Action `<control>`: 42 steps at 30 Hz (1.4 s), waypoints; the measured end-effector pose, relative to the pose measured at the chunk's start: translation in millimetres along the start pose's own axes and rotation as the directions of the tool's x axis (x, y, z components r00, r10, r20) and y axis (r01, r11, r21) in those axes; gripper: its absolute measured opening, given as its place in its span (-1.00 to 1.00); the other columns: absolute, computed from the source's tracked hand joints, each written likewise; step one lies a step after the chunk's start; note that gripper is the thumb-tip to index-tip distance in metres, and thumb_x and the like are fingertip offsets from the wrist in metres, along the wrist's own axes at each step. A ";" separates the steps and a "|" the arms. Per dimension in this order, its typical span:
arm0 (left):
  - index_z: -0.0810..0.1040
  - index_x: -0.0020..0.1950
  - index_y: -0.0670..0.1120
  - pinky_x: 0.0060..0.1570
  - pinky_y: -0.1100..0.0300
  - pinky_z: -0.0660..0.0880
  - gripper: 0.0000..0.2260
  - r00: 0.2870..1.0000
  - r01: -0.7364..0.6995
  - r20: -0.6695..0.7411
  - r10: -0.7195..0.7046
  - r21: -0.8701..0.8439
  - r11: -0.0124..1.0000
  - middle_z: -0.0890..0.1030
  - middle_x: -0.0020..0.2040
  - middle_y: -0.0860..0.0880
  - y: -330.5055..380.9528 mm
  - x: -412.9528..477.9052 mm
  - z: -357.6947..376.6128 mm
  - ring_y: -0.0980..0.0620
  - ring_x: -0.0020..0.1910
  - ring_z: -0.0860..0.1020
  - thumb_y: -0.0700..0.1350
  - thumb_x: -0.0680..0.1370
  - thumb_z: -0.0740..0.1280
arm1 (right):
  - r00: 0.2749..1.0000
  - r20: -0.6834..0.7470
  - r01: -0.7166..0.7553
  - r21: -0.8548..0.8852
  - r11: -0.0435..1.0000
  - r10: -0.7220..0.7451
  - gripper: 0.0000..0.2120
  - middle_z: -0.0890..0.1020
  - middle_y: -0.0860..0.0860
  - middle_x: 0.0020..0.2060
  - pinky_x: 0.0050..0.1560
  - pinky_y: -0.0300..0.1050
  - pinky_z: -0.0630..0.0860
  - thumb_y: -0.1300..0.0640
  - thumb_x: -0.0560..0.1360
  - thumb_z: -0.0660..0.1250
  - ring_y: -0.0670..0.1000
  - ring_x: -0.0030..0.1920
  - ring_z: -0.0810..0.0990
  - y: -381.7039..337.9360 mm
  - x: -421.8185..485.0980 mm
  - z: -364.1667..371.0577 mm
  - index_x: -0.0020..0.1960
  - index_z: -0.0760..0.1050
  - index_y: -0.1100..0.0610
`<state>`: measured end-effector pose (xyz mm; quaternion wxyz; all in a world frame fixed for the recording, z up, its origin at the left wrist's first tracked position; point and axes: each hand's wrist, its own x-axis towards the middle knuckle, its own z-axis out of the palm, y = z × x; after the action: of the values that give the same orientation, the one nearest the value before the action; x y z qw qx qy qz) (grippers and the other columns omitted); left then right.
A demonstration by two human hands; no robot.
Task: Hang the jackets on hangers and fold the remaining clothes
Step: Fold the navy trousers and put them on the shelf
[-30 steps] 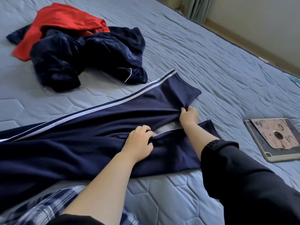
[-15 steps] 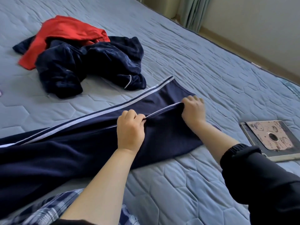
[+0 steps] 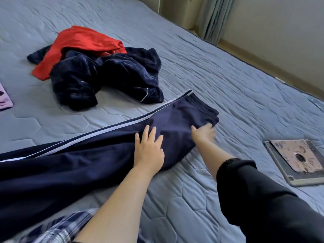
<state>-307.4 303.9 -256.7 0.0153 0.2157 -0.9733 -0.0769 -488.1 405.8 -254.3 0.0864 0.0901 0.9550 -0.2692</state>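
Left hand point(image 3: 149, 149) flat, fingers point(image 3: 152, 134) spread, released, pressing navy track trousers point(image 3: 87, 163) onto bed point(image 3: 228, 85), likely smoothing stacked legs for folding. Right hand point(image 3: 204, 135) at cuff just beside; blurred, grip unclear. Crumpled navy garment point(image 3: 108, 81) well beyond fingers.

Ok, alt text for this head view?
Left hand flat on navy striped trousers spread across a blue quilted bed, right hand at their hem. Red and navy clothes are heaped beyond; a tablet lies at right.
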 end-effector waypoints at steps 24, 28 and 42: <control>0.57 0.13 0.07 0.14 0.04 0.34 -0.75 0.907 0.420 0.106 -0.408 -0.334 0.844 0.51 0.18 -0.02 -94.6 3.4 -26.2 -0.10 0.25 0.36 -0.14 0.49 0.31 | 0.352 0.628 0.930 -0.317 0.184 -0.694 -0.70 0.61 0.07 0.10 0.04 -0.11 0.31 0.26 0.53 0.14 0.15 0.08 0.52 -115.7 -79.6 55.4 0.16 0.53 0.04; 0.47 0.27 0.10 0.22 0.01 0.30 -0.66 0.898 0.389 0.305 -0.316 -0.221 0.894 0.46 0.27 0.01 -90.9 4.4 -20.7 -0.07 0.32 0.32 -0.12 0.50 0.30 | 0.382 0.738 0.864 -0.498 -0.067 -0.557 -0.70 0.58 0.01 0.10 0.20 -0.06 0.40 0.22 0.47 0.22 0.10 0.15 0.48 -120.5 -70.0 40.2 0.16 0.54 0.03; 0.53 0.23 -0.17 0.04 -0.02 0.35 -0.70 0.704 0.327 -0.395 -0.590 -0.557 0.763 0.63 0.03 -0.12 -79.9 12.5 -40.3 -0.18 0.02 0.56 -0.29 0.51 0.28 | 0.651 0.058 0.759 -0.013 0.651 -0.757 -0.69 0.54 0.13 0.16 0.07 -0.04 0.37 0.15 0.58 0.19 0.20 0.16 0.50 -119.5 -50.1 38.2 0.30 0.43 0.17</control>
<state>-282.8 221.3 -229.4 0.3223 0.4611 -0.7929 -0.2341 -461.3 279.1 -216.2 -0.0098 -0.3243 0.9078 -0.2656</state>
